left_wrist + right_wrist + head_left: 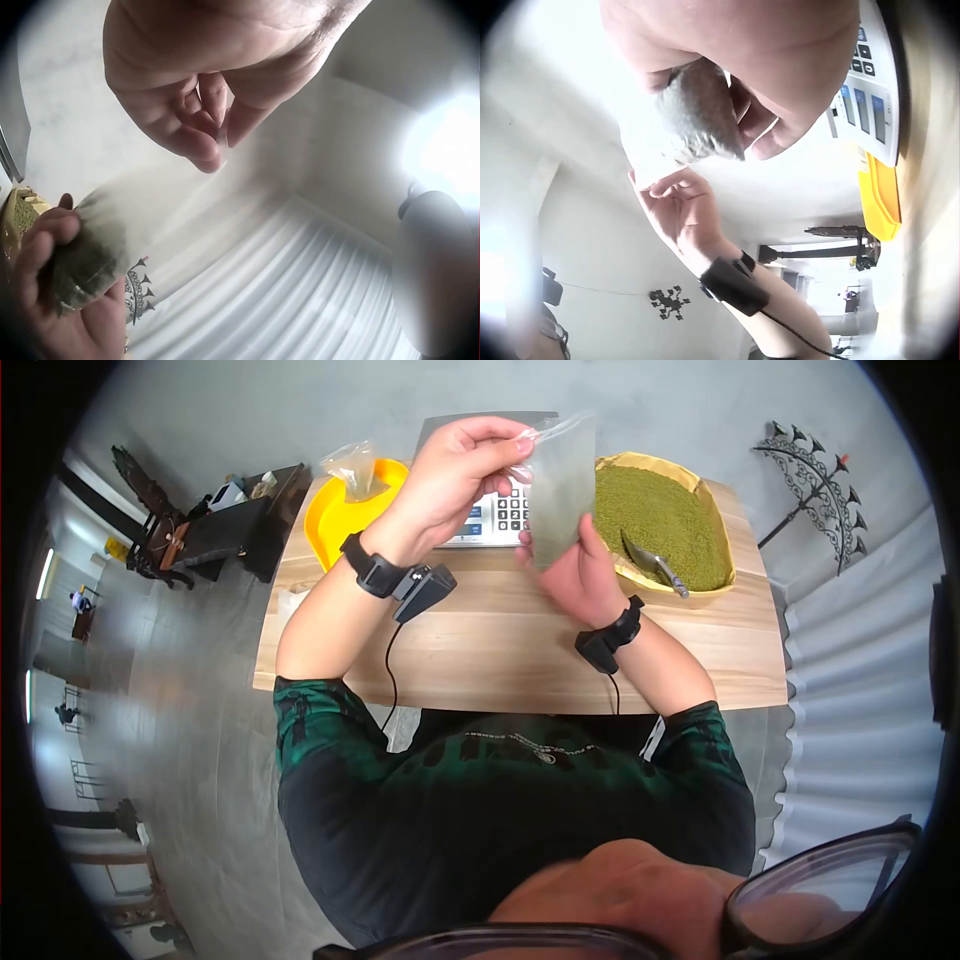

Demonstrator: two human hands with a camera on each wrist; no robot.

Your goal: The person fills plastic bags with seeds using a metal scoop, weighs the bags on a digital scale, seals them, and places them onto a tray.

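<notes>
A clear plastic bag [565, 480] is held upright between both hands in front of the scale [490, 530]. My left hand [450, 480] pinches its top edge between thumb and fingers, also visible in the left wrist view. Around the lower part curls my right hand [583, 578]; in the left wrist view, greenish contents [90, 259] fill the bag's bottom beside that hand's fingers. The right wrist view has the filled bottom [697, 112] between the right hand's thumb and fingers, with the left hand [686, 214] beyond.
A yellow-rimmed container of green granules [665, 510] with a metal scoop [655, 563] stands right of the scale. To the left, a yellow tray [330, 525] holds another clear bag [352, 468]. All stand on a wooden table [480, 650].
</notes>
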